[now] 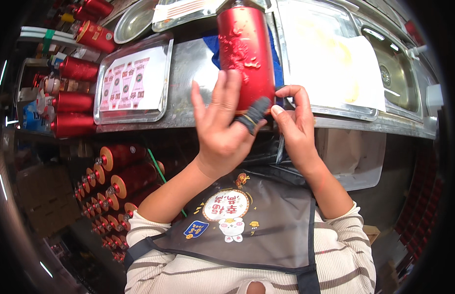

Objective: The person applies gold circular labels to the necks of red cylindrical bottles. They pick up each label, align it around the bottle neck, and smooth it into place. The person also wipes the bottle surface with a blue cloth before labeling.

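Observation:
A red bottle (244, 54) with raised decoration lies on the bench, its neck pointing away from me and its near end by my hands. My left hand (220, 125) rests against the bottle's left side, fingers stretched apart, with a black wrap (253, 115) on its thumb. At the bottle's near right corner my right hand (297, 122) is curled, thumb and forefinger close together. Whatever they pinch is too small to make out. A thin, dark pointed piece (281, 149) shows just under that hand. Part of a blue cloth (212, 48) shows under the bottle.
On the left, a clear tray (162, 105) carries a sheet of pink printed labels, beside several red bottles (78, 102). To the right are a tray with a stained white cloth (330, 73) and a metal sink (417, 105). More red bottles (134, 182) are stacked below the bench.

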A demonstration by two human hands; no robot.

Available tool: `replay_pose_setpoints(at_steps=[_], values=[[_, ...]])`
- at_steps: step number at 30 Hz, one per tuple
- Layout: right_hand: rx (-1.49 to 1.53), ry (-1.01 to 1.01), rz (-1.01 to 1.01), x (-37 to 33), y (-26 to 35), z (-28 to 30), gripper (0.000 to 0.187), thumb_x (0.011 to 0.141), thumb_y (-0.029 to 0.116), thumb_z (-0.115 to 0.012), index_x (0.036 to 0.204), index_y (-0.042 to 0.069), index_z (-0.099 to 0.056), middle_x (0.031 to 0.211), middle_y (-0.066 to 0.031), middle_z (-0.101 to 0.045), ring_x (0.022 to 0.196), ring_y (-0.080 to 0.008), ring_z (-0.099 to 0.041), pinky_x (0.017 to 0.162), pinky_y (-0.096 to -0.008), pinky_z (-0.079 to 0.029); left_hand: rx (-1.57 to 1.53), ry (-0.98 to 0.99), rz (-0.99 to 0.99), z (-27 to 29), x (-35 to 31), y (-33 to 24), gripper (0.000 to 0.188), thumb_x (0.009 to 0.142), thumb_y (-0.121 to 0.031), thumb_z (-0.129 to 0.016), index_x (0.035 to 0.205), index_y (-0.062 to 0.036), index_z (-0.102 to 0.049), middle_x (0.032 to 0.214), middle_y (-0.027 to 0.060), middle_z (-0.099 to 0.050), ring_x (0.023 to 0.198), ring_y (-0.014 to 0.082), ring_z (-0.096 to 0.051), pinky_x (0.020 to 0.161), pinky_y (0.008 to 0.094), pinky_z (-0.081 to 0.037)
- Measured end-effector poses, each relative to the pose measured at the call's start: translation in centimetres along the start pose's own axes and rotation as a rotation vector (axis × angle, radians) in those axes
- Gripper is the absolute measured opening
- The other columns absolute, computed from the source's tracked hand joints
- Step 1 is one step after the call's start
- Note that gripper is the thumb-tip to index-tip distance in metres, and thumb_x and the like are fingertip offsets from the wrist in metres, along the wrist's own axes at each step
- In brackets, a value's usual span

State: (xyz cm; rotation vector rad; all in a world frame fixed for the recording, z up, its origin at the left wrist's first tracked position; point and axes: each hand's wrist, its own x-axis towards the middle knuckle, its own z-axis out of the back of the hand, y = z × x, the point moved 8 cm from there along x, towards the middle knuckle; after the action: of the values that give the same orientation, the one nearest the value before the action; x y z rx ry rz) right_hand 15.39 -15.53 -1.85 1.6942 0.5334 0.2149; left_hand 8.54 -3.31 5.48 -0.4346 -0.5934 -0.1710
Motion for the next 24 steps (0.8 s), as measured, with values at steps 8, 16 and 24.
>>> replay_pose_setpoints(at_steps=[8, 16, 24], values=[[-0.668, -0.173, 0.424, -1.7, 4.1, -2.1, 0.06, 0.08, 0.027, -0.081, 0.122, 0.002, -0.047, 0.108, -0.0112, -0.048, 0.074, -0.0122, -0.048, 0.062, -0.0247, -0.04, -0.549, -0.069, 0.55, -3.0, -4.7, 6.4, 0.055, 0.08, -0.008, -0.081, 0.129, 0.0047, -0.06, 0.135, 0.0256, -0.059, 0.129, 0.0382, -0.056, 0.112, 0.0581, -0.033], [-0.826, -0.239, 0.399, 0.0, 4.2, -3.2, 0.068, 0.075, 0.035, -0.084, 0.117, 0.0, -0.042, 0.107, -0.018, -0.049, 0.091, -0.0327, -0.056, 0.071, -0.0412, -0.049, -0.303, -0.057, 0.323, -1.2, -6.1, 4.0, 0.034, 0.081, -0.006, -0.079, 0.113, 0.0011, -0.07, 0.126, 0.024, -0.065, 0.127, 0.037, -0.058, 0.114, 0.0615, -0.026], [-0.776, -0.22, 0.424, 0.0, 4.2, -2.9, 0.059, 0.081, 0.028, -0.078, 0.116, -0.002, -0.043, 0.106, -0.0197, -0.048, 0.087, -0.0345, -0.056, 0.072, -0.0428, -0.048, -0.173, -0.004, 0.191, -0.7, -5.0, 3.1, 0.035, 0.078, -0.008, -0.08, 0.112, -0.0015, -0.072, 0.13, 0.0245, -0.062, 0.121, 0.032, -0.062, 0.115, 0.0627, -0.021]])
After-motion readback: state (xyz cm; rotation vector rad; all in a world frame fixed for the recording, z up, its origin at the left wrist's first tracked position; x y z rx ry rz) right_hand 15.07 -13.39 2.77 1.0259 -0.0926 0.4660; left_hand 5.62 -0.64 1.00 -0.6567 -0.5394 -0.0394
